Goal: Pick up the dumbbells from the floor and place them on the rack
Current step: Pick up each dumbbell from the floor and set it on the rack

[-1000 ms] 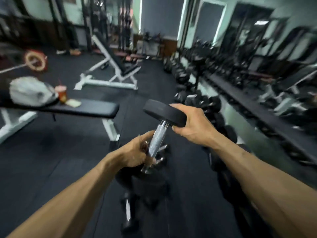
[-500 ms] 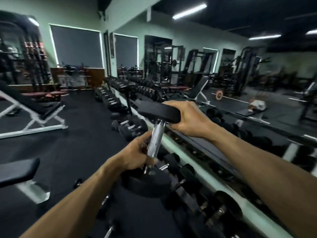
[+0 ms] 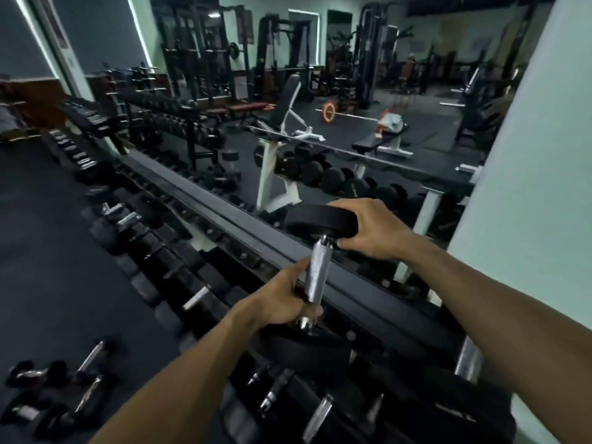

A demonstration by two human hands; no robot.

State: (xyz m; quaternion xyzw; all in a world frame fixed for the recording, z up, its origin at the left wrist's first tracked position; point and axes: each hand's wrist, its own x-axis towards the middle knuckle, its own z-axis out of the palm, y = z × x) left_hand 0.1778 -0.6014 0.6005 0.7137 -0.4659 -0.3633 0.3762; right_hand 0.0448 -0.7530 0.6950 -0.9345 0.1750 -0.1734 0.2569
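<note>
Now we grip the dumbbell [image 3: 315, 277] upright at frame centre: our left hand [image 3: 282, 302] curls round its chrome handle, our right hand [image 3: 368, 230] clasps the top head, above the rack [image 3: 256, 225]; loose dumbbells [image 3: 57, 392] lie lower left.

Rack's top rail [image 3: 243, 225] bare ahead — lower tier [image 3: 198, 283] crowded, loose dumbbells [image 3: 86, 379] on floor.

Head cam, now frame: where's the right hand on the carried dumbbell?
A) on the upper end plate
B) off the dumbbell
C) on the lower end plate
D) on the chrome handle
A: the right hand grips the rim of the upper end plate of the dumbbell, held near-upright over the rack, while the left hand wraps the chrome handle.
</note>
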